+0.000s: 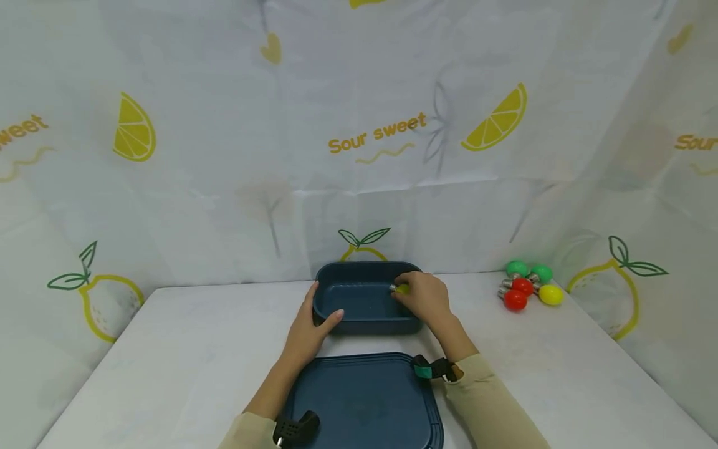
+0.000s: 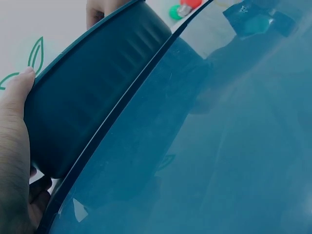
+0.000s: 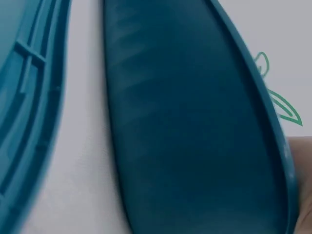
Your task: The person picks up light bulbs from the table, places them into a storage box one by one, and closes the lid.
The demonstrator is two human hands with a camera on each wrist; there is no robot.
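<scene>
A dark blue rectangular box (image 1: 359, 327) stands at the back of the table, its open top facing up. My left hand (image 1: 307, 332) holds its left end, the thumb over the front rim; the left wrist view shows the thumb along the box wall (image 2: 97, 92). Over the box's right end, my right hand (image 1: 427, 297) pinches a small yellow-green light bulb (image 1: 402, 289), its metal screw base pointing left. In the right wrist view the box wall (image 3: 195, 122) hides most of that hand (image 3: 303, 180) and the bulb.
A dark blue lid (image 1: 361, 405) lies in front of the box, under my forearms. To the right, several toy-like bulbs lie together: green (image 1: 516, 268), red (image 1: 515, 300) and yellow (image 1: 551, 295). A lemon-printed white curtain (image 1: 224, 156) hangs behind the table.
</scene>
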